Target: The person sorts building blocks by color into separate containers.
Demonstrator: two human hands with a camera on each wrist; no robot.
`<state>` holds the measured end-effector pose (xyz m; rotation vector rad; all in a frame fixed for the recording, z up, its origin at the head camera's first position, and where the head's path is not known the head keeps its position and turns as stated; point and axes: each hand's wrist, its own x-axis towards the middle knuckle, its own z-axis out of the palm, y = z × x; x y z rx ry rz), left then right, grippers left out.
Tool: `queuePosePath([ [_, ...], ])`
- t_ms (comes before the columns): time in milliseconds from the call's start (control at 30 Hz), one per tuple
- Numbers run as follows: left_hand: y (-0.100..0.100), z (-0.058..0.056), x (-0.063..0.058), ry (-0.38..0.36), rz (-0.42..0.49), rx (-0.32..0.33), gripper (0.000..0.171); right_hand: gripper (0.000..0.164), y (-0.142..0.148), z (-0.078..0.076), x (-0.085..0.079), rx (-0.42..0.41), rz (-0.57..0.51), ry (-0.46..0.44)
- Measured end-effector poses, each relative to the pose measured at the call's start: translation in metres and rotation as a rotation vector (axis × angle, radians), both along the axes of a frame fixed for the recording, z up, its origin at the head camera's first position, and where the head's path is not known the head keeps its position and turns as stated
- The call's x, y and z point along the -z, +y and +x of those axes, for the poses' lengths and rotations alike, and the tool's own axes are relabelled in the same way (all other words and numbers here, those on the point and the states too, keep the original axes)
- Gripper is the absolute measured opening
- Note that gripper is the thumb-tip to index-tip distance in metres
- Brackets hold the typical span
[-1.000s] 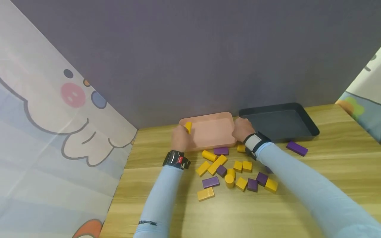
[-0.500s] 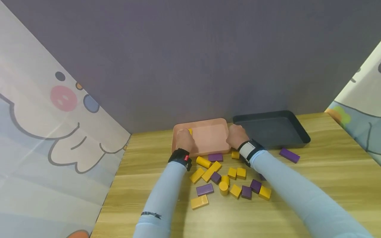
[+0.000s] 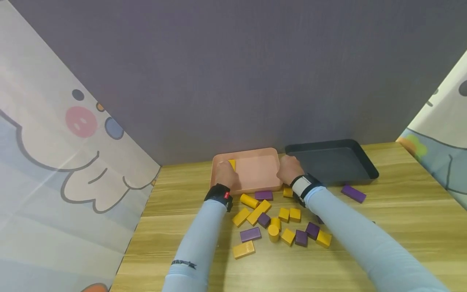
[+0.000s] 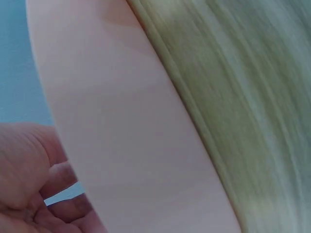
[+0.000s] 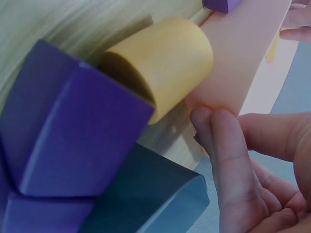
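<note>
My left hand (image 3: 225, 175) reaches into the left end of the pink tray (image 3: 257, 172), its fingers curled at a yellow block (image 3: 232, 163), which it seems to pinch. The tray wall (image 4: 131, 121) covers most of that hand's fingertips in the left wrist view. At the opposite end, my right hand (image 3: 289, 169) pinches the tray's rim between thumb and fingers (image 5: 231, 145). Just below the right hand lie a yellow cylinder (image 5: 170, 58) and a purple block (image 5: 73, 121).
A dark tray (image 3: 330, 162) stands right of the pink one, against the grey panel (image 3: 233, 81). Several yellow and purple blocks lie scattered in front, among them a purple bar (image 3: 250, 234) and a yellow bar (image 3: 243, 249). Another purple bar (image 3: 353, 194) lies before the dark tray.
My left hand has shifted right, further into the pink tray, and the yellow block moved along with it. The right hand stays on the rim. The head view has shifted slightly.
</note>
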<state>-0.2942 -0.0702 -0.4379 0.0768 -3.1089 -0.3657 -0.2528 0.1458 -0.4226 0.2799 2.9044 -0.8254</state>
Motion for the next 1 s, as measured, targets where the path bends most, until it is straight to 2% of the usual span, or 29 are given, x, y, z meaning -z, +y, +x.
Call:
queuePosePath([
  [67,-0.002,0.002,-0.001,0.010,0.017,0.011,0.025,0.007,-0.002,0.000,0.002,0.000,0.008,-0.004],
  [133,-0.004,0.005,-0.003,0.056,0.029,0.043,0.018,0.009,-0.003,0.001,0.003,-0.005,0.021,0.005],
  [233,-0.009,0.011,-0.012,0.179,0.098,0.105,0.014,0.011,-0.005,0.000,0.005,-0.018,0.031,0.024],
  [367,-0.018,0.025,-0.031,0.316,0.211,0.190,0.030,0.010,-0.004,-0.002,0.008,-0.023,0.040,0.052],
  [433,-0.022,0.034,-0.040,0.344,0.234,0.226,0.038,0.009,-0.002,-0.004,0.008,-0.022,0.040,0.067],
  [533,-0.030,0.052,-0.048,0.375,0.261,0.285,0.040,0.009,0.000,-0.004,0.004,-0.024,0.027,0.072],
  [600,-0.036,0.066,-0.048,0.382,0.276,0.326,0.039,0.008,0.001,-0.004,0.001,-0.021,0.011,0.064],
  [700,-0.043,0.090,-0.040,0.367,0.295,0.384,0.038,0.008,0.003,-0.003,-0.001,-0.024,-0.005,0.052],
  [867,-0.048,0.124,-0.020,0.239,0.288,0.433,0.036,0.007,0.004,0.000,-0.002,-0.031,-0.008,0.047],
  [1000,-0.050,0.142,-0.006,0.148,0.269,0.490,0.033,0.008,0.003,0.003,-0.002,-0.032,-0.013,0.036],
])
